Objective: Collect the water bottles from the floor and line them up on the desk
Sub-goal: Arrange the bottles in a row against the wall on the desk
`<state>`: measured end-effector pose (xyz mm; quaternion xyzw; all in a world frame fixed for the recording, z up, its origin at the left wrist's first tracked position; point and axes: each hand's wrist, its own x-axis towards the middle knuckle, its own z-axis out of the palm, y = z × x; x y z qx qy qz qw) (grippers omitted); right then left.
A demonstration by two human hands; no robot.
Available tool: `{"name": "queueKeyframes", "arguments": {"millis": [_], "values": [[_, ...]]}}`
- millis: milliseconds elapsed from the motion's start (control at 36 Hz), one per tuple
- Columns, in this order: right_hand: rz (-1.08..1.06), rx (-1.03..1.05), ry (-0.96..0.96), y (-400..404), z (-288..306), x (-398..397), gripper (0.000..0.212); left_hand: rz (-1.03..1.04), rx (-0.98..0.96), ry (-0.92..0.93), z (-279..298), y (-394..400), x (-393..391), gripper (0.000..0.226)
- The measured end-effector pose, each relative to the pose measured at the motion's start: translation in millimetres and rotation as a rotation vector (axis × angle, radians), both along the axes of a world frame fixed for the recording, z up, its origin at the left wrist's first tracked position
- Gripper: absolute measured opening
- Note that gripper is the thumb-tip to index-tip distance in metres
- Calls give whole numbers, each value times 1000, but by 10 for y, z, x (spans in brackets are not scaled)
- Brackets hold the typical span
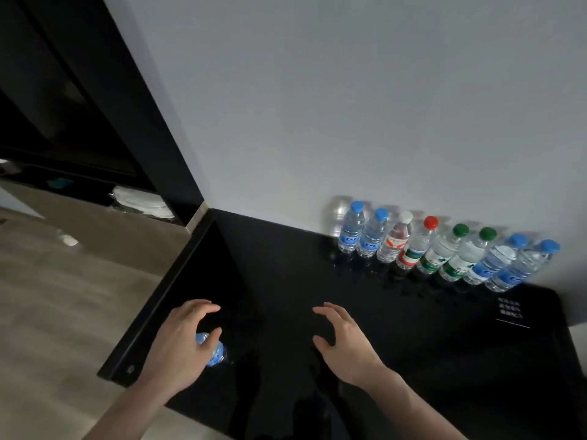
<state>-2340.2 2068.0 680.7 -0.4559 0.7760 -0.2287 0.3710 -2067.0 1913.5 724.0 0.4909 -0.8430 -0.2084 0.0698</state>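
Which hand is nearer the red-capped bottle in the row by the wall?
Right. The right hand hovers open over the desk, in front of and left of the red-capped bottle. The left hand is farther left, near the desk's left edge, at a blue-labelled bottle.

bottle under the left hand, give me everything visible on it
Small clear plastic water bottle with a blue cap and a blue label, mostly hidden by the left hand. It stands near the front left corner of the glossy black desk, apart from the row by the wall. The thumb lies against its cap area; the other fingers arch above it. Whether it is gripped is unclear.
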Motion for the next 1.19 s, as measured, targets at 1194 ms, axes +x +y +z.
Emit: {"name": "queueKeyframes", "arguments": {"millis": [1194], "values": [[-403, 139, 173, 116, 65, 1146, 64, -406, -14, -132, -303, -922, 39, 19]]}}
